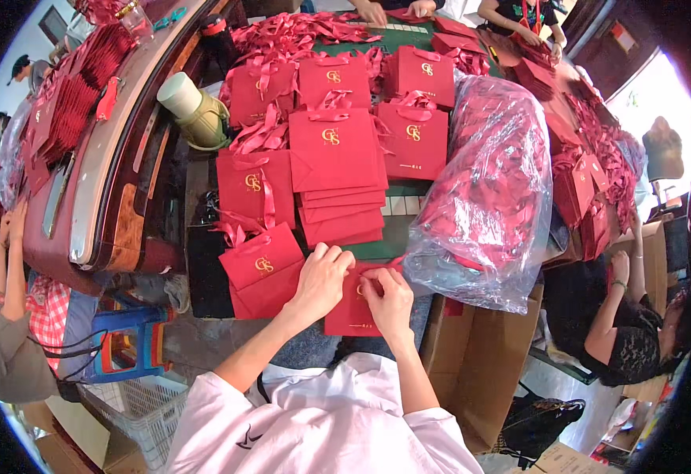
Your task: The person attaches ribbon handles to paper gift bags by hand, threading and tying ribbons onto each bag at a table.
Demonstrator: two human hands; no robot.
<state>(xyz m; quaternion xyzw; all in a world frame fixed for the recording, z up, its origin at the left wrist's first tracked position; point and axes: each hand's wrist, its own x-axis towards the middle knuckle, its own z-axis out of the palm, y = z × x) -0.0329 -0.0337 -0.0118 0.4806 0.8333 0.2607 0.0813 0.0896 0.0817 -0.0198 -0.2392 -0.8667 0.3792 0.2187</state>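
Note:
A small red paper gift bag (345,317) with gold lettering lies in front of me at the table's near edge. My left hand (323,278) has its fingers curled closed at the bag's upper left edge. At the upper right of the same bag, the fingers of my right hand (388,299) are pinched together; what lies exactly between the fingertips is hidden. Close to my left wrist is a pile of similar red bags (262,265) with ribbon handles. Just beyond my hands rises an overlapping stack of red bags (337,158).
A clear plastic sack (488,189) full of red bags bulges at the right, above an open cardboard box (472,363). A green jar with a pale lid (191,110) stands at the left. Other people work around, one person's hands (397,11) at the far side.

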